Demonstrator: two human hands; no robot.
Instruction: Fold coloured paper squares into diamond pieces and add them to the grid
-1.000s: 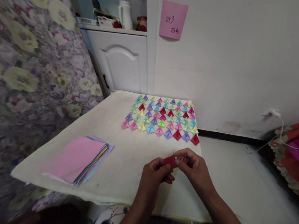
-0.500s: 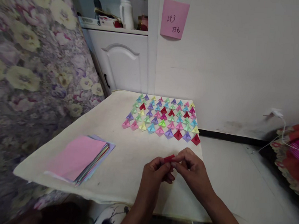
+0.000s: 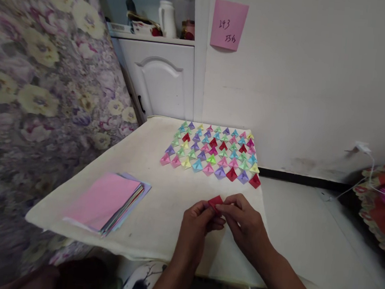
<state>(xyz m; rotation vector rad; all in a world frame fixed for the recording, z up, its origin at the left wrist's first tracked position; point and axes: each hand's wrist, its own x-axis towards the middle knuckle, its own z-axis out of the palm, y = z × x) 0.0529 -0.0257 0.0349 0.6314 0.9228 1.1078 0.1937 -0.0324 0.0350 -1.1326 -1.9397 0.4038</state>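
Note:
A small folded piece of red paper (image 3: 216, 202) is held over the near part of the table. My left hand (image 3: 200, 217) pinches its left side between thumb and fingers. On the right side, the thumb and fingers of my right hand (image 3: 240, 214) are closed on the paper's lower right edge. Fingertips hide part of the fold. Beyond my hands, rows of folded paper pieces (image 3: 209, 169) in several colours lie on the cream-covered table (image 3: 134, 150).
To the left lies a stack of coloured paper sheets (image 3: 106, 202), pink on top. A white cabinet (image 3: 158, 76) and the wall stand behind the table. A pink note (image 3: 229, 25) hangs on the wall. A flowered curtain (image 3: 47, 105) borders the left side.
The red paper has turned from a narrow strip seen edge-on to a flatter square facing me. My right fingers have shifted along its edge. The whole view has moved slightly.

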